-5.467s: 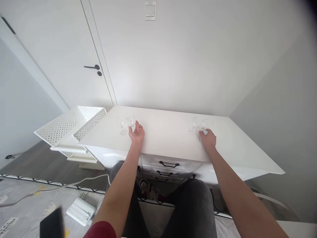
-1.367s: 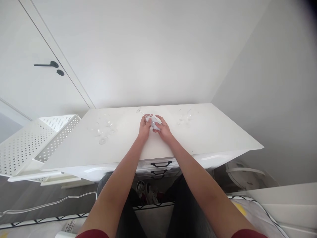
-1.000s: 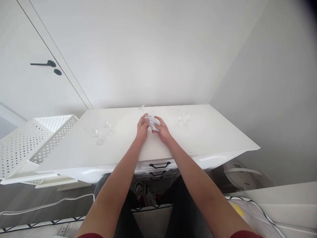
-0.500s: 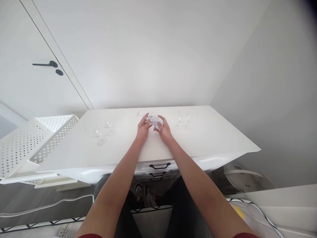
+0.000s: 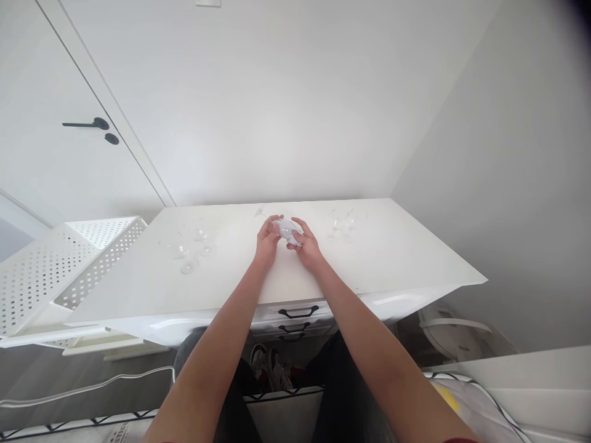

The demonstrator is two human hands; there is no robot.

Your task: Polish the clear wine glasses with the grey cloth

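A: Where is the stemmed glass (image 5: 285, 228)?

B: Between the person's two hands, above the middle of the white surface (image 5: 240, 283). It's tilted, foot pointing left and toward the wall (image 5: 286, 111), bowl toward the right. I can't tell whether any part touches the surface.

A: How is each grip?

B: The left hand (image 5: 266, 241) has its fingers closed around the glass, near where stem meets bowl. The right hand (image 5: 308, 245) is curled around what looks like a pale cloth (image 5: 295, 239), pressed up to the bowl. Its exact folds are hard to make out.

A: Anything else nearby?

B: On the person's left stands a cluster of clear glasses (image 5: 189, 266), well apart from the hands; they overlap too much to count. On the right is another small clear group (image 5: 340, 226), nearer the hands and set back toward the wall.

A: And further out?

B: Below the front edge are drawers with black handles (image 5: 299, 312). Off the left end sits a perforated white rack (image 5: 83, 252), with a door (image 5: 41, 147) behind it, fitted with a black lever (image 5: 85, 124). A white cable (image 5: 101, 384) runs lower left, and the person's shoes (image 5: 277, 369) show between the knees.
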